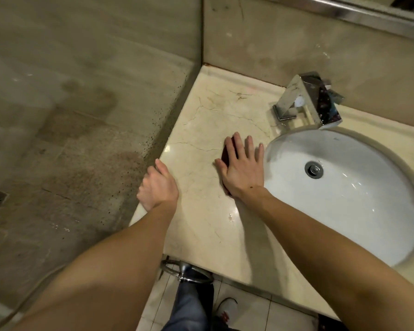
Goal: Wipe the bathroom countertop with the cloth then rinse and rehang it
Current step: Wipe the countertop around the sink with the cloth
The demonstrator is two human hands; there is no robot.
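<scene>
My right hand (243, 166) lies flat, fingers spread, on a dark red cloth (225, 156) pressed against the cream marble countertop (201, 223), just left of the sink. Only a dark edge of the cloth shows past my thumb and palm. My left hand (158, 185) rests on the countertop's left edge, fingers curled over the rim beside the glass panel, and holds nothing loose.
A white oval sink (344, 211) with a metal drain (314, 170) is set into the counter at right. A chrome faucet (308, 99) stands behind it. A glass shower panel (93, 115) borders the counter's left side. A chrome ring (187, 274) hangs below the front edge.
</scene>
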